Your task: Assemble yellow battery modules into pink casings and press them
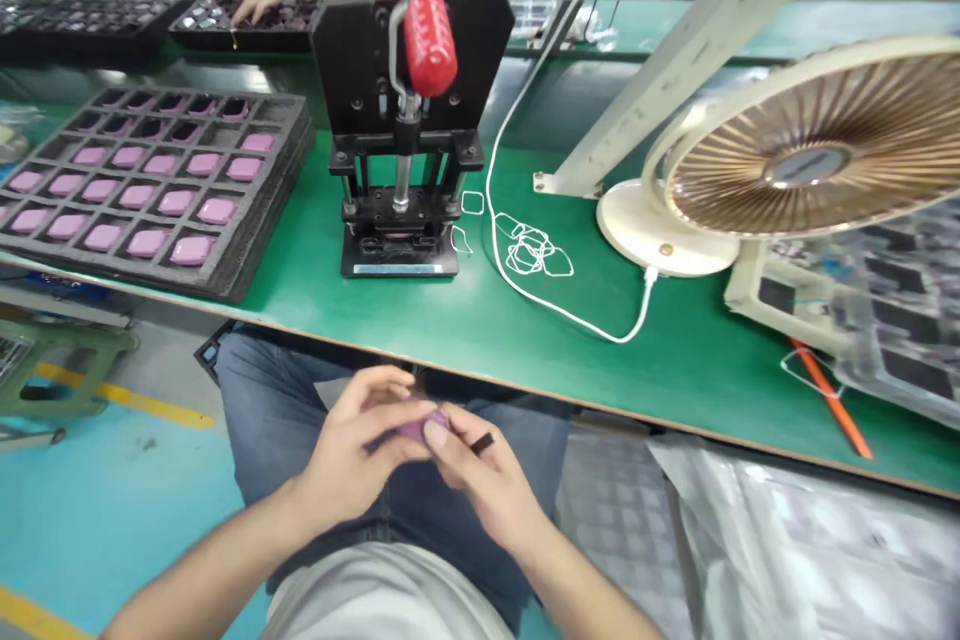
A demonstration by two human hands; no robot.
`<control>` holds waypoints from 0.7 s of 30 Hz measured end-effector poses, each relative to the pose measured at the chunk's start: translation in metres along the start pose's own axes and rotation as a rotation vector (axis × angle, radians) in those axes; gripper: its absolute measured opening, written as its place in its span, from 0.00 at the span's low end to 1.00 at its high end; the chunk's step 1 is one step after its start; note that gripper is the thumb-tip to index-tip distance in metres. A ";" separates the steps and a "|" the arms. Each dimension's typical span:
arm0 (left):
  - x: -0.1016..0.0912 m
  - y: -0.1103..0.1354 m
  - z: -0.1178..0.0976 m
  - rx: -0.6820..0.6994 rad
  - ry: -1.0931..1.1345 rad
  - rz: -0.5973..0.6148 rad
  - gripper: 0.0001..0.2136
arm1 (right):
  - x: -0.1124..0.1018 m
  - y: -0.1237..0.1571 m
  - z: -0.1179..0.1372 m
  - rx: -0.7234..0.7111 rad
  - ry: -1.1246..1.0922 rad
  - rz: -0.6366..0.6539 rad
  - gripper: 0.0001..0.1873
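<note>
Pink, small piece point(420, 425) pinched in left hand point(349, 455); right hand point(487, 485) closed on dark stick point(482, 442) just right of grip, thumb touching piece. Likely hand-fitting; calls for steady pinch, press point(401, 180) well beyond.

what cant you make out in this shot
All in the head view:
pink part: mostly covered by the fingers of the left hand and right hand holding it; shape unclear.
dark stick in the right hand: too small to identify.
press: its base is shadowed; whether a part sits inside is untellable.
clear trays at right: blurred, partly behind the fan.
</note>
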State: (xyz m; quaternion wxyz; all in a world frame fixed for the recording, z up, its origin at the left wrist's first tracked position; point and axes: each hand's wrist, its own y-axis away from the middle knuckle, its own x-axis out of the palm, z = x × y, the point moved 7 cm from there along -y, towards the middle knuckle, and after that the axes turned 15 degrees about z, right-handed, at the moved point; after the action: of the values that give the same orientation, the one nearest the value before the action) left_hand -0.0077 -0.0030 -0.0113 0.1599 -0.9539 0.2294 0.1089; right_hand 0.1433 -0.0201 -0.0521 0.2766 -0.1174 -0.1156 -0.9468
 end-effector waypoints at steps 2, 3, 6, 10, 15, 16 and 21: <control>-0.007 -0.001 -0.023 0.242 -0.303 0.096 0.22 | 0.006 -0.003 -0.007 0.154 -0.281 0.068 0.26; -0.010 0.000 -0.030 0.328 -0.398 0.132 0.24 | 0.008 -0.004 -0.005 0.213 -0.337 0.106 0.27; -0.028 -0.008 -0.038 0.417 -0.527 0.144 0.23 | 0.003 -0.018 0.027 0.251 -0.083 0.186 0.32; -0.061 -0.052 -0.029 0.348 -0.581 -0.045 0.14 | -0.037 -0.046 0.161 -0.297 0.740 -0.257 0.26; -0.078 -0.118 0.005 0.243 -0.633 -0.105 0.06 | -0.025 -0.083 0.282 -0.850 1.349 -0.428 0.23; -0.079 -0.124 0.011 0.232 -0.639 -0.107 0.06 | -0.019 -0.096 0.287 -0.858 1.455 -0.366 0.23; -0.078 -0.131 0.026 0.184 -0.640 -0.095 0.06 | 0.000 -0.125 0.299 -0.963 1.628 -0.310 0.19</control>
State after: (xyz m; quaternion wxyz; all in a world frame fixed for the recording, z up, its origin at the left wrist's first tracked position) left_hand -0.0172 0.1481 0.0202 0.3140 -0.8627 0.1316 0.3741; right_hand 0.1219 0.1672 0.2112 0.0659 0.4921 0.4997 -0.7098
